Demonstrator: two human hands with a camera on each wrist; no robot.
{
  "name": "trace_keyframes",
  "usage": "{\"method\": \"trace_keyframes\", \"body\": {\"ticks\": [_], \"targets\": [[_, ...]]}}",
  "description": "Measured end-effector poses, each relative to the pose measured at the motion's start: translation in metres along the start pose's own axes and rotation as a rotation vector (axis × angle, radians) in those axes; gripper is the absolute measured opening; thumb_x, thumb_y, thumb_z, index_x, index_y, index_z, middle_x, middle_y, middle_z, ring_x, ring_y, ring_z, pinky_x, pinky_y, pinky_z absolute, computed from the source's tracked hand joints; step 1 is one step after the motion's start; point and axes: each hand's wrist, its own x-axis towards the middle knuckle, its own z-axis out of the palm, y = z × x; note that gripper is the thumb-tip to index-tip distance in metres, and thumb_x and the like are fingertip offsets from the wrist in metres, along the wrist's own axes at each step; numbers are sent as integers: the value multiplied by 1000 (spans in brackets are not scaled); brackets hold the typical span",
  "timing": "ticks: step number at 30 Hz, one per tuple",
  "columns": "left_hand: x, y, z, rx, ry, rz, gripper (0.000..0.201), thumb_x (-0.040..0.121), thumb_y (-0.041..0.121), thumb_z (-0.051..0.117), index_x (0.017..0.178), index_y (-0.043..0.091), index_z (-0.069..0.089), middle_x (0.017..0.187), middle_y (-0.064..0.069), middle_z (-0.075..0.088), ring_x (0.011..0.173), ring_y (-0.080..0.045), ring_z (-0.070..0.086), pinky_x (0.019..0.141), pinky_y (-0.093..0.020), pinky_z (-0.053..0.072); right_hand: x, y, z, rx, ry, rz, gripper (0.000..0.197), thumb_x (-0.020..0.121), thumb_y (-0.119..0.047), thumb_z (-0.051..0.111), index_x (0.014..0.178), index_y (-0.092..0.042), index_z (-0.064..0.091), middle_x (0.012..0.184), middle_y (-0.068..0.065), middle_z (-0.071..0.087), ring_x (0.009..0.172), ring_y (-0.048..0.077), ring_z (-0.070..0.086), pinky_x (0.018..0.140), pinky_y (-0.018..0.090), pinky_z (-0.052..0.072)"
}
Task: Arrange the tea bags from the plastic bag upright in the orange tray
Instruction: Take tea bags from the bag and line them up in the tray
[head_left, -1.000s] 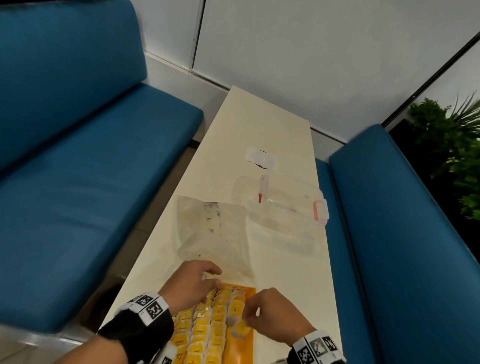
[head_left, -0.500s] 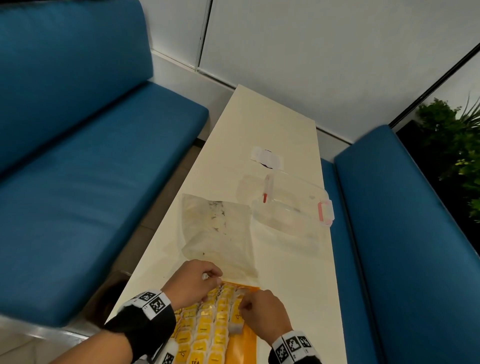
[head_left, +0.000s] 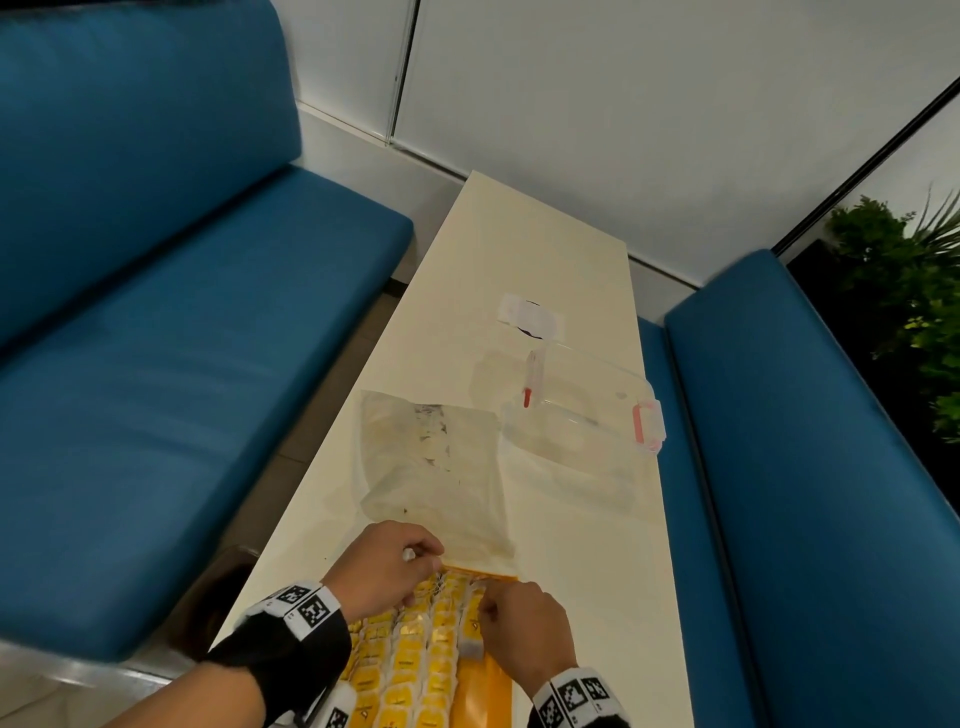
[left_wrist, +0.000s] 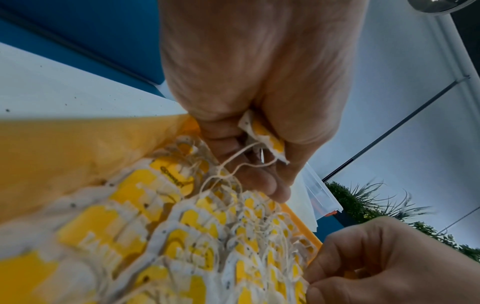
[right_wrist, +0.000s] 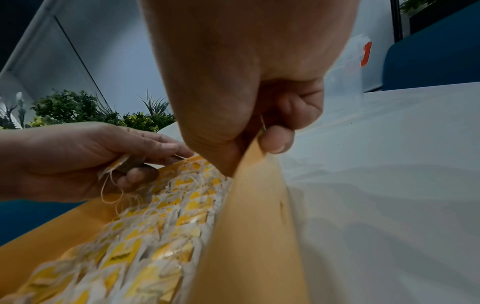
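Observation:
The orange tray lies at the near end of the table, packed with rows of yellow-tagged tea bags standing on edge, strings tangled on top. My left hand hovers over the tray's far left corner and pinches one tea bag between thumb and fingers, its string hanging down. My right hand is at the tray's right side. It pinches the tray's orange wall between thumb and forefinger. The plastic bag lies flat just beyond the tray and looks nearly empty.
A clear lidded box with pink latches sits to the right of the bag. A white label lies farther up the narrow cream table. Blue benches flank both sides, and a plant stands at the far right.
My left hand's fingers have curled tighter at the tray's far left corner. My right hand has shifted a little left and forward along the tray's right side.

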Motion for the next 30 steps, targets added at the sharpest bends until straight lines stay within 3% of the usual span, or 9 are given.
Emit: {"method": "trace_keyframes", "body": {"ticks": [3, 7, 11, 14, 17, 21, 26, 28, 30], "targets": [[0, 1, 0, -53, 6, 6, 11, 94, 28, 69, 103, 26, 76, 99, 12, 73, 54, -17, 70, 60, -29, 59, 1, 0, -2, -4, -15, -13, 26, 92, -30, 44, 103, -23, 66, 102, -1, 70, 93, 23, 67, 72, 30, 49], [-1, 10, -7, -365, 64, -54, 13, 96, 25, 68, 94, 19, 79, 88, -3, 74, 55, -17, 60, 56, -31, 53, 0, 5, -7, 50, -2, -53, 34, 91, -38, 49, 122, -35, 61, 119, -11, 65, 108, 16, 63, 86, 31, 49], [-2, 23, -20, -794, -25, -213, 40, 99, 43, 58, 107, 9, 77, 81, -6, 62, 60, -16, 49, 54, -26, 40, -2, 2, -18, -3, 203, -103, 31, 82, -46, 58, 112, -38, 65, 105, -13, 62, 99, 16, 63, 78, 37, 48], [-1, 30, -20, -947, -83, -288, 56, 100, 52, 49, 113, 4, 74, 73, -4, 55, 61, -15, 49, 60, -30, 40, -3, -12, -32, 213, 339, -215, 31, 82, -41, 63, 112, -36, 65, 104, -15, 58, 99, 8, 57, 82, 27, 47], [0, 37, -16, -1024, -121, -314, 61, 99, 57, 46, 114, 4, 73, 81, -10, 56, 72, -23, 54, 70, -35, 44, -8, -37, -57, 603, 250, -302, 35, 83, -31, 69, 116, -36, 62, 103, -17, 59, 89, 3, 58, 78, 13, 45], [1, 39, -13, -1081, -134, -334, 60, 99, 56, 48, 116, 3, 71, 97, -17, 56, 90, -32, 56, 79, -41, 46, -8, -53, -61, 654, 194, -455, 47, 81, -17, 67, 121, -40, 59, 108, -20, 56, 86, 6, 59, 79, 18, 49], [-3, 44, -15, -1096, -76, -269, 46, 103, 39, 45, 122, 4, 69, 85, -8, 53, 75, -23, 55, 70, -37, 45, -6, -57, -61, 896, 122, -168, 40, 77, -30, 71, 113, -39, 57, 106, -14, 59, 84, 8, 65, 66, 15, 48], [-3, 44, -16, -1063, -47, -224, 39, 101, 31, 46, 120, 6, 70, 79, -6, 42, 69, -21, 46, 66, -35, 41, -2, -57, -62, 1006, 79, -21, 36, 78, -37, 76, 109, -33, 57, 96, -5, 66, 75, 11, 69, 62, 19, 49], [-3, 42, -16, -1040, -58, -185, 37, 101, 25, 44, 122, 7, 69, 78, -6, 42, 70, -21, 47, 67, -35, 40, 0, -58, -64, 1110, 29, 58, 31, 82, -27, 77, 107, -21, 59, 83, -1, 69, 68, 14, 71, 56, 23, 47]]}}
